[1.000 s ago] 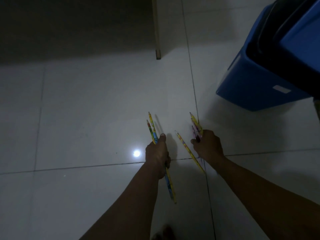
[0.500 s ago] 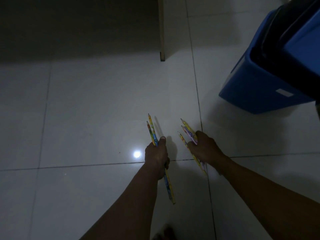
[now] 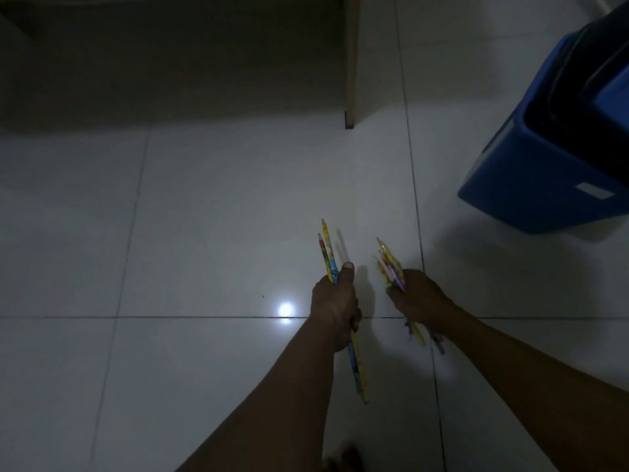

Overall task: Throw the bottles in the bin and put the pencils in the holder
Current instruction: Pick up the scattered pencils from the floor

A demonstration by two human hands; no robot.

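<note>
Both hands sit low and centre in the frame, over a dim, glossy tiled floor [image 3: 204, 233]. The left hand [image 3: 335, 308] is closed in a fist around two pencils [image 3: 327, 253], thumb pressed up along them; their sharpened tips point toward the top of the frame and their back ends stick out below the fist, toward the bottom of the frame. Just to its right, apart from it, the right hand [image 3: 420, 299] is closed around a bunch of pencils [image 3: 389, 267], yellow and purple among them; how many is too blurred to count. Their tips fan upward and left, and their ends show below the hand. A blue bin [image 3: 544, 172] with a dark lid stands on the floor at the right edge, in the upper right, well apart from the hands. A pale wooden leg [image 3: 350, 80] comes down at top centre. A small bright reflection [image 3: 286, 310] glints on the floor left of the left hand.
</note>
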